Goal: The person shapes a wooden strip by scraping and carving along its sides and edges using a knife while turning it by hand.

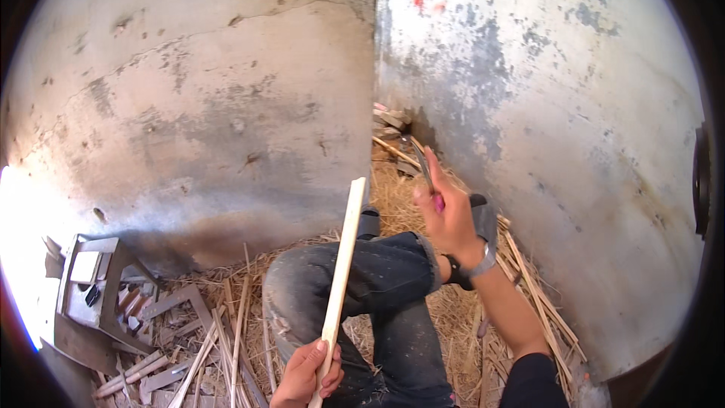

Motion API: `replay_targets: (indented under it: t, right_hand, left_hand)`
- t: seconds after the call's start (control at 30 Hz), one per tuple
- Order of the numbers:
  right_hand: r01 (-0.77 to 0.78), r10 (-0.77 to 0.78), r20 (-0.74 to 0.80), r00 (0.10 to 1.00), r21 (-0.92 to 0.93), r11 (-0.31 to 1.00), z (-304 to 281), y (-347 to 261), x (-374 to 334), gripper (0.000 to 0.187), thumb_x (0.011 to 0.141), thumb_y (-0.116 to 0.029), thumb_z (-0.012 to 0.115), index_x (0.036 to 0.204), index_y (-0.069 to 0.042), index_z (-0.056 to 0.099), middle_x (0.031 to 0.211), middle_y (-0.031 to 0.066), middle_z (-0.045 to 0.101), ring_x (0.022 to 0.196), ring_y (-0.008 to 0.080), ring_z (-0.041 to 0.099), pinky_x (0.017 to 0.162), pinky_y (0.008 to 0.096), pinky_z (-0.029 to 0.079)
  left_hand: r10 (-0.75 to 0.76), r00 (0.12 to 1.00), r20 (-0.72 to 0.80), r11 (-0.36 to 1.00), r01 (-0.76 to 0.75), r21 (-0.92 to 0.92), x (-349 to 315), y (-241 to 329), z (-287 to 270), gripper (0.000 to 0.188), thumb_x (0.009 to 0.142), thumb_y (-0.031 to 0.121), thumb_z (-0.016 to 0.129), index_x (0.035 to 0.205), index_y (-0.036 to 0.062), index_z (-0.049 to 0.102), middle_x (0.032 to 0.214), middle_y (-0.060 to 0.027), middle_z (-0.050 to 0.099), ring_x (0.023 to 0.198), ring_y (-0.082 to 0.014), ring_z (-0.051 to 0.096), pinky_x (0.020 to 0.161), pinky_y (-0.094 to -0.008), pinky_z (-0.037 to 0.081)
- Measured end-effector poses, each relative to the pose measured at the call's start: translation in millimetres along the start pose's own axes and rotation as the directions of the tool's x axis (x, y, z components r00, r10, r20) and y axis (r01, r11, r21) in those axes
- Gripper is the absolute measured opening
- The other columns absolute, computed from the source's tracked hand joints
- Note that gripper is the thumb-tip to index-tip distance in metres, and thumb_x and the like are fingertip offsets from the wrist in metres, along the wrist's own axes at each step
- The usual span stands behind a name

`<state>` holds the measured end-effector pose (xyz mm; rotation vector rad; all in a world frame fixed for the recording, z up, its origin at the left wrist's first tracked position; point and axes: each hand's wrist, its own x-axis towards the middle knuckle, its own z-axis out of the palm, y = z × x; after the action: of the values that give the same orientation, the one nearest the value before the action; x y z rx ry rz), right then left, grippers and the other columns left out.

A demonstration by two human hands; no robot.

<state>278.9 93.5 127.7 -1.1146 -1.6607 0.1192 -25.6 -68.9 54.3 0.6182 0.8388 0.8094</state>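
My left hand (308, 372) is closed round the lower end of a long, pale, squared wooden strip (344, 261). The strip slants up across my bent leg in dark jeans (385, 264), its top end free in the air. To the right and farther off, my right hand (447, 219) grips a tool with a thin, dark, curved blade (422, 160), which looks like a sickle. A bit of pink handle (439, 202) shows between the fingers; the palm hides the rest. The blade points up and away, apart from the strip.
Two worn plaster walls meet in the corner ahead. Straw and shavings (396, 193) cover the floor. Loose sticks (230, 347) lie at the lower left, and long thin strips (540, 287) lean along the right wall (589, 204). A small wooden stool (91, 276) stands at the left with small items on it.
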Motion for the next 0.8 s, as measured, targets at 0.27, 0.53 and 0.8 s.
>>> replay_targets:
  t: [0.27, 0.53, 0.8]
  right_hand:
    - [-0.343, 0.461, -0.021, 0.887, 0.639, 0.688, -5.1, -49.5, -125.0, 0.079, 0.102, -0.017, 0.064, 0.165, -0.001, 0.018, 0.109, 0.015, 0.073, 0.052, 0.0017, 0.048, 0.046, 0.0187, 0.04]
    - [-0.386, 0.48, 0.018, 0.877, 0.622, 0.681, -5.0, -54.6, -151.8, 0.067, 0.094, -0.01, 0.074, 0.153, 0.003, 0.043, 0.103, 0.0074, 0.073, 0.055, 0.003, 0.051, 0.05, 0.0178, 0.04]
    - [-0.411, 0.485, 0.089, 0.87, 0.675, 0.613, -21.0, -66.6, -151.7, 0.049, 0.113, -0.023, 0.044, 0.156, -0.002, 0.042, 0.093, 0.0069, 0.07, 0.045, 0.0015, 0.038, 0.039, 0.0194, 0.034]
  left_hand:
    - [-0.051, 0.929, 0.367, 0.997, 0.07, -0.04, 14.0, -54.2, 26.9, 0.042, 0.111, 0.041, 0.047, 0.099, 0.0034, 0.06, 0.05, -0.0025, 0.043, 0.034, -0.0132, 0.039, 0.032, -0.0263, 0.031]
    - [-0.124, 0.935, 0.331, 0.98, 0.063, 0.191, 2.1, -58.8, 39.7, 0.053, 0.115, 0.041, 0.031, 0.13, -0.0038, 0.055, 0.056, -0.0014, 0.043, 0.041, -0.0089, 0.037, 0.041, -0.0217, 0.032]
    - [0.203, 0.961, 0.189, 0.899, -0.259, 0.353, -19.8, -42.7, 29.5, 0.058, 0.111, 0.033, 0.05, 0.158, 0.0009, 0.038, 0.06, -0.0024, 0.052, 0.043, -0.0071, 0.042, 0.04, -0.0202, 0.034]
